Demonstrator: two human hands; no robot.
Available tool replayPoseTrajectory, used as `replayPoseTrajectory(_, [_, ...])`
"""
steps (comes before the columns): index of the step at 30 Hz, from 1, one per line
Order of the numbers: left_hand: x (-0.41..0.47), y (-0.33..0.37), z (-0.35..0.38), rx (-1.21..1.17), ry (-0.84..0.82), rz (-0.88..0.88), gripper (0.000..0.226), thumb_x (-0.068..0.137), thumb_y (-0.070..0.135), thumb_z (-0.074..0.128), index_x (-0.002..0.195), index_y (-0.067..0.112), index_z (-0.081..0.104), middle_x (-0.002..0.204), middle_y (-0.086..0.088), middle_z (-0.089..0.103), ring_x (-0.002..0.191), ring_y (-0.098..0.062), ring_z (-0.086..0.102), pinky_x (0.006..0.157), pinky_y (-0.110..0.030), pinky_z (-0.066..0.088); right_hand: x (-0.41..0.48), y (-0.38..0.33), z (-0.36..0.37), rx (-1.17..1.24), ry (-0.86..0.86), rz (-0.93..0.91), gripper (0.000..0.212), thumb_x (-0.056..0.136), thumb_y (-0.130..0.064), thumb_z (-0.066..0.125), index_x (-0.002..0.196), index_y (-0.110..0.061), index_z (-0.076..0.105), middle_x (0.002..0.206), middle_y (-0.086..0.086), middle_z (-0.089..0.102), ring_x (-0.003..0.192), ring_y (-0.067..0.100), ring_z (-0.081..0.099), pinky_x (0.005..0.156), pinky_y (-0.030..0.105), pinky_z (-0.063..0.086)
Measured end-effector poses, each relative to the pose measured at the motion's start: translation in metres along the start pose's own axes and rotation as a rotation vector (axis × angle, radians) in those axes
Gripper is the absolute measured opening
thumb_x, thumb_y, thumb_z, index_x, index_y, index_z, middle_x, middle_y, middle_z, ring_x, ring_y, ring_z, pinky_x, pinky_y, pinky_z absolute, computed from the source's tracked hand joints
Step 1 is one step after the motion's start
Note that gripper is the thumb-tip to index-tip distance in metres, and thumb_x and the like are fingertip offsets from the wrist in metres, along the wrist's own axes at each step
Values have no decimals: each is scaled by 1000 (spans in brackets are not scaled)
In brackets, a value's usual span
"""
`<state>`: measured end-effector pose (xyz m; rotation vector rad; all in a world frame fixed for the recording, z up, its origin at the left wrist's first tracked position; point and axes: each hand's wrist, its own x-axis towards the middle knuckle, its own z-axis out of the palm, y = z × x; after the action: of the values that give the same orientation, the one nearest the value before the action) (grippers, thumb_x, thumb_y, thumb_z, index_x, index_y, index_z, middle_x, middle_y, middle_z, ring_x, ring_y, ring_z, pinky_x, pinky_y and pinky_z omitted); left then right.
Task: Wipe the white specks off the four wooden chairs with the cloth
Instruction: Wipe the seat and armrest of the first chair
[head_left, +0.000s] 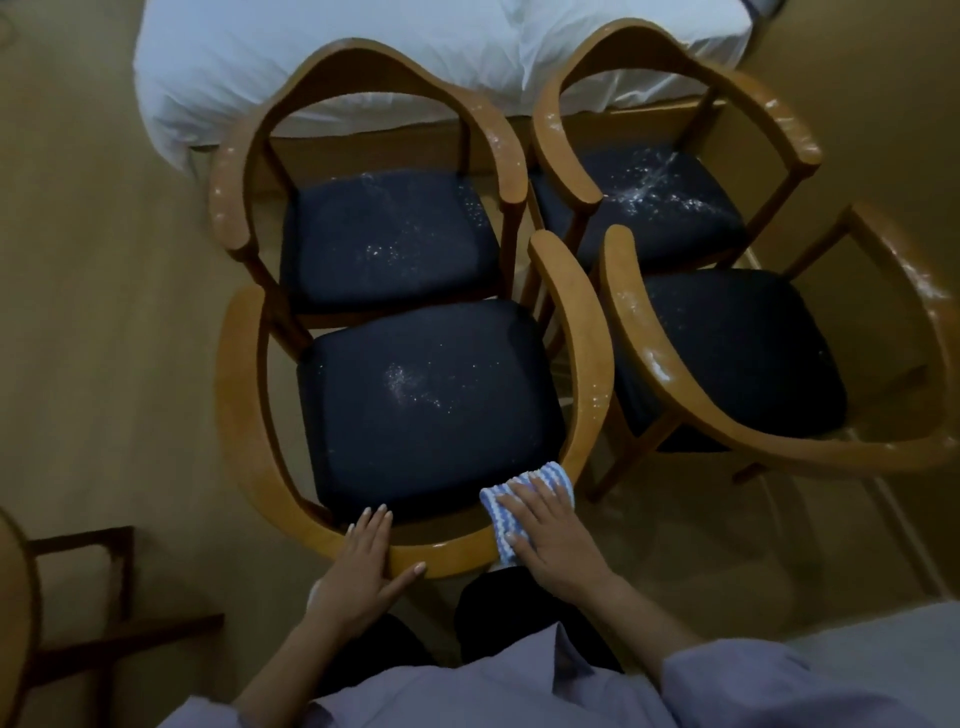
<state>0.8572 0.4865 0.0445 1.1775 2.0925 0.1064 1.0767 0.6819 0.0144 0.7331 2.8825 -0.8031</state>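
Cloth (551, 475): blue-and-white striped, on the curved back rail of the nearest chair (243, 415), largely hidden under the hand.
Right hand (550, 535): pressed flat on the cloth, fingers straight.
Left hand (366, 561): rests flat on the same rail, fingers straight.
White specks (410, 387): faint on its dark seat.
Near right chair (654, 358): rail cut off by the picture's right edge.

I note a dim, warm-toned frame. Glare streaks on the chair armrest (790, 130) at 2 o'clock. Edges bow; detail soft throughout.
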Motion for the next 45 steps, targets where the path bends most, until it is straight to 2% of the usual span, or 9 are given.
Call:
replayPoseTrajectory(11, [-2,9,1,-79,31,-81,121,61,93,2,151,12,-1,159,0,-3,138,-5,-16,113,-27,-7,0,-5,-11,4,-151,-107,58,98,-59,15,151,-37,10,160,-12,5,147,8,-12,119,35,-7])
replayPoseTrajectory(17, [-3,11,-3,-113,30,-73,108,72,87,11,150,14,-5,158,0,-6,134,-2,-17,113,-29,-2,4,9,-16,-1,-169,-121,61,97,-62,13,150,-31,24,158,-9,18,147,10,-4,120,36,-2])
replayPoseTrajectory(21, [-4,7,-1,-170,31,-82,114,64,90,10,151,18,-4,157,4,-8,136,-5,-15,115,-35,4,9,28,-22,3,-166,-52,65,96,-63,6,151,-31,21,159,-11,12,147,6,-10,120,33,-4])
replayPoseTrajectory(25, [-1,6,7,-170,76,-89,101,78,82,18,151,16,-2,158,2,-3,139,-6,-13,115,-33,-1,14,39,-23,4,-155,64,81,87,-69,-10,152,-29,18,161,-9,4,143,3,-20,119,33,-10])
replayPoseTrajectory(27, [3,3,13,-180,100,-100,106,74,87,13,151,17,-1,159,2,-1,143,-10,-10,118,-35,0,15,35,-23,21,-147,107,87,82,-71,-16,152,-29,14,161,-7,0,143,4,-22,118,33,-13])
replayPoseTrajectory(30, [7,7,18,-217,132,-146,112,67,91,7,151,17,-2,159,2,-2,145,-12,-9,118,-35,0,14,20,-26,58,-154,105,86,82,-70,-10,152,-27,15,161,-6,1,144,8,-20,116,28,-17])
replayPoseTrajectory(34, [11,32,17,-239,202,-238,99,80,79,17,151,12,-1,159,-2,-2,144,-15,-11,115,-31,-8,11,3,-23,81,-193,-47,80,85,-69,-2,150,-30,24,159,-10,16,146,7,-13,119,33,-9])
replayPoseTrajectory(41, [32,82,31,-373,493,-554,78,95,50,38,149,3,10,157,-11,13,146,-22,1,118,-38,0,25,54,-40,-9,-297,-230,63,94,-61,5,151,-35,14,159,-14,9,145,3,-16,118,33,-10])
replayPoseTrajectory(45, [41,104,36,-422,605,-660,78,94,48,44,149,3,12,156,-12,15,145,-23,4,117,-40,3,43,111,-57,-302,-307,-288,53,102,-51,17,149,-28,27,152,-9,35,146,14,10,112,36,12])
